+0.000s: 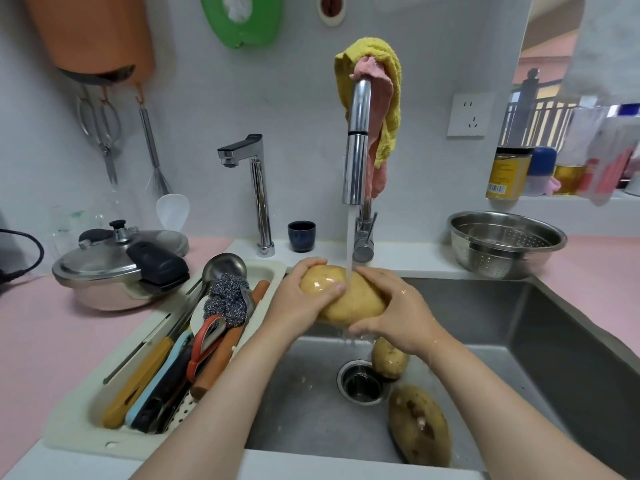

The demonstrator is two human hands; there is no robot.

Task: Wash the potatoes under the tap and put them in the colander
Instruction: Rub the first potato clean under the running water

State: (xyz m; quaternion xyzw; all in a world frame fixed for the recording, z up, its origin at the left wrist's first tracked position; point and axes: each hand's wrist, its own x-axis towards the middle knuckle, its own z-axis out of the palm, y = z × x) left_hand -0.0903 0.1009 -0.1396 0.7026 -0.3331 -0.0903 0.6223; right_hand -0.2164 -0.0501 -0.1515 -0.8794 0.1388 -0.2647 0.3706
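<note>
Two bare hands hold a large, smooth, pale yellow potato (349, 303) under a running tap (356, 143). The left hand (294, 303) grasps the potato's left end, its fingers (311, 263) curled over the top and the thumb lying across the wet front. The right hand (398, 313) cups the right end, fingers wrapped round it from above and below. A thin white stream of water (349, 244) falls from the tall, shiny chrome spout onto the middle of the potato.

Below lies a brushed steel sink (519, 323) with a round drain (362, 382). Two more oval potatoes rest on its floor, their skins brown, rough and speckled with dirt: a smaller one (389, 358) just beside the drain and a larger one (419, 424) nearer the front edge.

A round steel colander (505, 244), its wall dotted with small holes, stands behind the sink's right corner, well apart from the hands.

A yellow knitted cloth (388, 81) and a pink one hang over the top of the tap. On the pink tabletop (52, 341) to the left sits a steel pressure cooker (121, 268) with a black handle. Between it and the sink, a cream plastic tray (104, 441) holds utensils and a grey wire scourer (228, 296).
</note>
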